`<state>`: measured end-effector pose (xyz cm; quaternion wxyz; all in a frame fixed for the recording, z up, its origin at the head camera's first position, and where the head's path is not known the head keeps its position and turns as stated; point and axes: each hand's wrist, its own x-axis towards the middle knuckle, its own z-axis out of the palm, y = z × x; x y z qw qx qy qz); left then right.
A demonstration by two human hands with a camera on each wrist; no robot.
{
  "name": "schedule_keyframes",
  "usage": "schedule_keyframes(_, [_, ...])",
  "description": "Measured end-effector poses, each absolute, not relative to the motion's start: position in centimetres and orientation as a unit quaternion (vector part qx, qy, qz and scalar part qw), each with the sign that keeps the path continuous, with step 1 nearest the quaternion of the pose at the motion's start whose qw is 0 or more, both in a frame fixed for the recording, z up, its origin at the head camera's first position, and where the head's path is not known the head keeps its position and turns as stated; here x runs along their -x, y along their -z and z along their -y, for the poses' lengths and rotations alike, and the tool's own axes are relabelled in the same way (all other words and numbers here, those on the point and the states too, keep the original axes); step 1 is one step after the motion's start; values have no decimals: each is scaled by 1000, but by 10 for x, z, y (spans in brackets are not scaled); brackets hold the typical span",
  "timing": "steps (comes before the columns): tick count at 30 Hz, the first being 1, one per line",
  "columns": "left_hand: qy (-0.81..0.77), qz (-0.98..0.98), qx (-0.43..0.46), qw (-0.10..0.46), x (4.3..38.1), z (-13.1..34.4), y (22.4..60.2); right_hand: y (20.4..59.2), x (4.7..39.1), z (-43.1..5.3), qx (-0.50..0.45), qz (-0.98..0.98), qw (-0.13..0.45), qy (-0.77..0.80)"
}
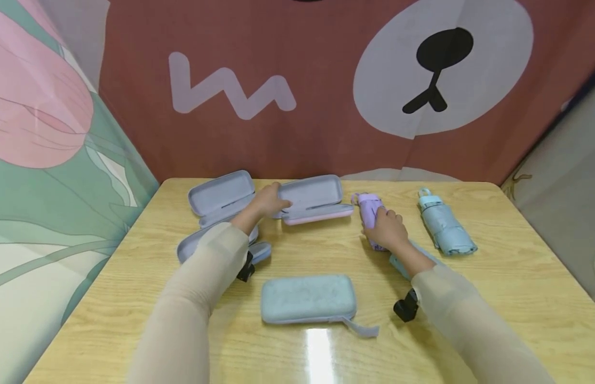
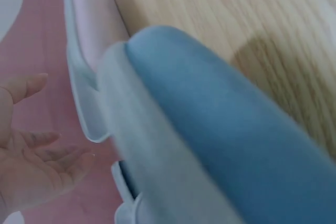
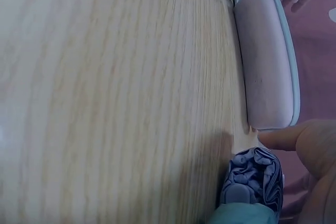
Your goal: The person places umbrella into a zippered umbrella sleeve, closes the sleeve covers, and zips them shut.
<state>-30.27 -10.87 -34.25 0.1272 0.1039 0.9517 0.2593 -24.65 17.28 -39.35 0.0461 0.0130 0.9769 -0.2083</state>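
Observation:
My left hand [image 1: 268,201] is over the back of the table, between two hard zip cases that lie unfolded. Beside it is the pink-shelled case [image 1: 318,216] with a grey lining [image 1: 310,192]. In the left wrist view the left hand [image 2: 39,166] shows spread, relaxed fingers holding nothing, with a blue case [image 2: 226,129] in the foreground. My right hand [image 1: 387,229] is over a folded purple umbrella [image 1: 369,208], covering part of it. The right wrist view shows its straight thumb near the umbrella [image 3: 253,174] and the pink case [image 3: 265,59].
A closed teal case [image 1: 308,300] with a wrist strap [image 1: 362,327] lies at front centre. A folded light blue umbrella [image 1: 445,224] lies at right. Grey-lined open cases [image 1: 222,194] stand at left. Under the right forearm is a teal item [image 1: 398,265], partly hidden.

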Motion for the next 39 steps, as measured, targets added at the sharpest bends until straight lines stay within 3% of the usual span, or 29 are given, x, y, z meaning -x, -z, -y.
schedule_keyframes(20, [-282, -945, -65, 153, 323, 110, 359, 382, 258, -173, -63, -977, 146, 143])
schedule_keyframes(29, [-282, -942, -48, 177, 326, 110, 364, 385, 259, -180, -58, -975, 147, 155])
schedule_keyframes(33, [-277, -945, -55, 167, 337, 109, 379, 387, 257, -184, -49, -976, 129, 167])
schedule_keyframes(39, [-266, -950, -78, 143, 384, 119, 433, 387, 256, -187, -42, -975, 116, 182])
